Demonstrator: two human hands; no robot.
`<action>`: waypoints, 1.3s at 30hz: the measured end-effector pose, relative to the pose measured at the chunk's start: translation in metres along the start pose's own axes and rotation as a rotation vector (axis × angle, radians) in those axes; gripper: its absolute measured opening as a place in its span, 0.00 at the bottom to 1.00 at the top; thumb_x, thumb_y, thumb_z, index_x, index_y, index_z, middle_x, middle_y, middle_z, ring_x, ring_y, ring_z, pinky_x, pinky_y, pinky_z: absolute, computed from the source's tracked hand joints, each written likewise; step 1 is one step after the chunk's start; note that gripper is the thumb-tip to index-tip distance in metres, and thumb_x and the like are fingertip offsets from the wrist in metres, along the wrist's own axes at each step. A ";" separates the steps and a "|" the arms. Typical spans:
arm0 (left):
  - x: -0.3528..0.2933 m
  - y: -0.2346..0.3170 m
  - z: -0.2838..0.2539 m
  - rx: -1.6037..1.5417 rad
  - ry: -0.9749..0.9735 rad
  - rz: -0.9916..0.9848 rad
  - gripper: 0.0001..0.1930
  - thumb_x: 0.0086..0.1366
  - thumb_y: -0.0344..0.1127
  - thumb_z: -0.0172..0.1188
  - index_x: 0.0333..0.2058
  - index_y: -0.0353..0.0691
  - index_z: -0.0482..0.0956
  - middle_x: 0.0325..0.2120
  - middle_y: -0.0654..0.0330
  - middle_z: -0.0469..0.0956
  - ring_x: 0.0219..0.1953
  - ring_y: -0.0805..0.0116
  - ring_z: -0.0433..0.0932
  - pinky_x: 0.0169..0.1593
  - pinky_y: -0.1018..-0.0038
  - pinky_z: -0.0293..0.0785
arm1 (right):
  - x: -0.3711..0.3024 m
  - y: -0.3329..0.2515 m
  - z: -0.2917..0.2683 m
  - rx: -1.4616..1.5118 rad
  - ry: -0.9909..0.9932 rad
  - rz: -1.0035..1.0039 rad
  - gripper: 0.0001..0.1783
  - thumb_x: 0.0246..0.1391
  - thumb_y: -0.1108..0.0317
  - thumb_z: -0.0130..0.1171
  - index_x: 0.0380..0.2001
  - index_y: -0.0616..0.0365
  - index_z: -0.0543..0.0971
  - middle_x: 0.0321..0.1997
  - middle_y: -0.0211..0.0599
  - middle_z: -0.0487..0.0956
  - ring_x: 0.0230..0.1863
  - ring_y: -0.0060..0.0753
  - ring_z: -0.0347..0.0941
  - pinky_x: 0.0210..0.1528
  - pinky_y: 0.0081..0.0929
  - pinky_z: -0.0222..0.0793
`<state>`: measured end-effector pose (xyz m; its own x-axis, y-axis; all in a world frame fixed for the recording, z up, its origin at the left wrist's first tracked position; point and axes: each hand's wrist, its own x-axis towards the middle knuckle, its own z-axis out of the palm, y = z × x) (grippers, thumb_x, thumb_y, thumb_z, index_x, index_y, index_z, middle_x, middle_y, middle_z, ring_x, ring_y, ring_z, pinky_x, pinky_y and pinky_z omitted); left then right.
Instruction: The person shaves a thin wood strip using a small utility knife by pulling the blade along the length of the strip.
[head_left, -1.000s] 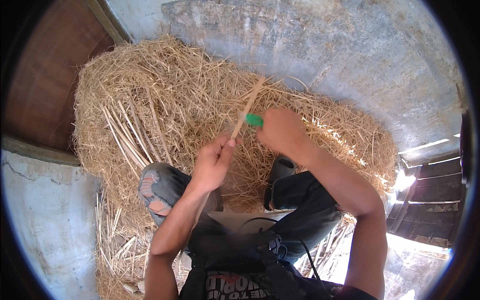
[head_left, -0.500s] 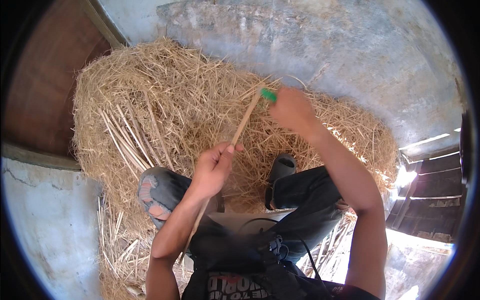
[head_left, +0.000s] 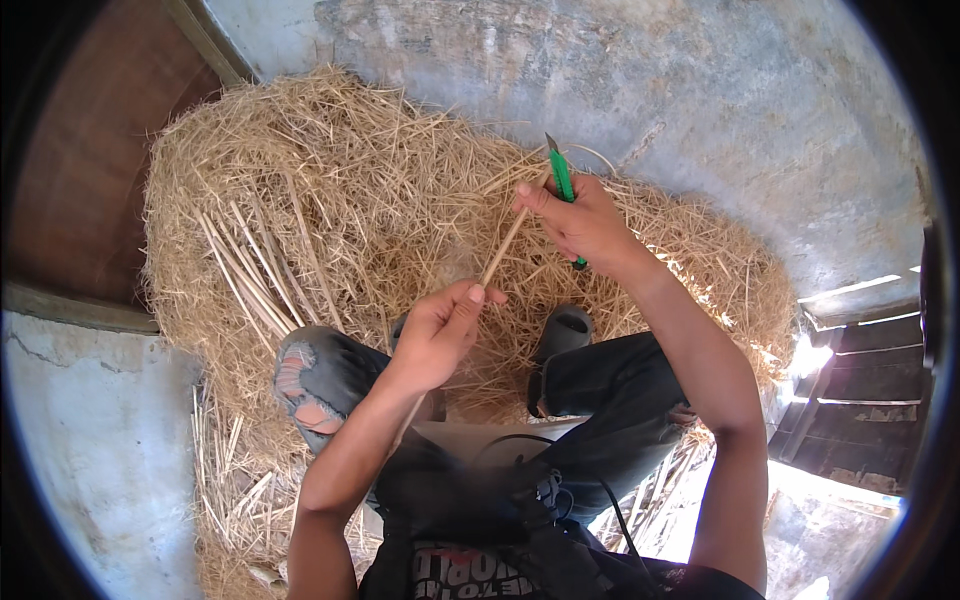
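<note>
Bamboo strip [head_left: 507, 240], slanting from the left hand [head_left: 432, 335] to the right hand [head_left: 585, 220].
The left hand is clamped on its nearer part; the right hand is closed around a green utility knife [head_left: 562, 177] and seems to pinch the strip's far end too. The strip should be light, springy, easy to split; its edges may be sharp, so it is better held by the flat faces, away from the knife. Behind lies a heap of straw-like shavings [head_left: 300, 150].
</note>
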<state>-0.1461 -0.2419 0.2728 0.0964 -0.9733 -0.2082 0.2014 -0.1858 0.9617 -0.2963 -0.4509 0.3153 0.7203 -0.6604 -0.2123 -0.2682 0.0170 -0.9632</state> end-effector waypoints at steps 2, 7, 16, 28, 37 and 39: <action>0.000 0.002 -0.001 -0.028 0.002 0.014 0.21 0.83 0.46 0.46 0.54 0.33 0.78 0.14 0.74 0.59 0.15 0.84 0.55 0.21 0.81 0.52 | 0.003 -0.006 0.002 -0.012 0.024 0.011 0.26 0.65 0.44 0.64 0.38 0.60 0.87 0.10 0.18 0.62 0.10 0.15 0.57 0.15 0.24 0.51; -0.002 0.012 0.000 0.015 -0.067 0.012 0.22 0.83 0.45 0.45 0.59 0.33 0.75 0.14 0.71 0.63 0.14 0.83 0.59 0.20 0.82 0.55 | -0.001 -0.020 -0.015 0.069 0.141 0.021 0.22 0.69 0.48 0.60 0.37 0.59 0.83 0.09 0.18 0.60 0.09 0.16 0.53 0.15 0.23 0.49; -0.013 0.015 0.008 0.140 -0.261 -0.102 0.18 0.80 0.36 0.50 0.63 0.36 0.74 0.21 0.68 0.72 0.17 0.83 0.66 0.23 0.82 0.64 | 0.009 0.007 -0.103 0.347 0.669 -0.115 0.24 0.70 0.50 0.59 0.45 0.66 0.79 0.15 0.21 0.60 0.14 0.17 0.55 0.18 0.23 0.51; -0.013 0.007 0.003 0.046 -0.168 0.070 0.21 0.82 0.38 0.46 0.66 0.32 0.69 0.17 0.74 0.59 0.16 0.84 0.57 0.22 0.81 0.55 | -0.003 0.006 -0.094 0.005 0.499 -0.127 0.30 0.73 0.40 0.49 0.45 0.57 0.84 0.15 0.19 0.58 0.15 0.17 0.54 0.18 0.22 0.52; -0.013 0.008 -0.006 -0.048 -0.114 0.061 0.21 0.83 0.38 0.45 0.67 0.33 0.67 0.16 0.76 0.59 0.16 0.86 0.55 0.22 0.82 0.52 | -0.019 -0.022 -0.045 -0.262 0.286 -0.172 0.20 0.74 0.52 0.52 0.47 0.59 0.81 0.27 0.30 0.76 0.29 0.23 0.71 0.35 0.29 0.69; -0.013 0.008 -0.003 -0.003 -0.102 0.080 0.22 0.83 0.38 0.45 0.67 0.32 0.67 0.16 0.75 0.57 0.16 0.84 0.55 0.21 0.81 0.52 | -0.021 -0.022 -0.046 -0.384 0.317 -0.208 0.21 0.75 0.51 0.51 0.48 0.59 0.81 0.29 0.35 0.77 0.32 0.25 0.73 0.37 0.30 0.71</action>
<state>-0.1424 -0.2305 0.2828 0.0130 -0.9937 -0.1111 0.2000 -0.1063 0.9740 -0.3346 -0.4715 0.3485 0.5706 -0.8158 0.0943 -0.3980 -0.3751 -0.8372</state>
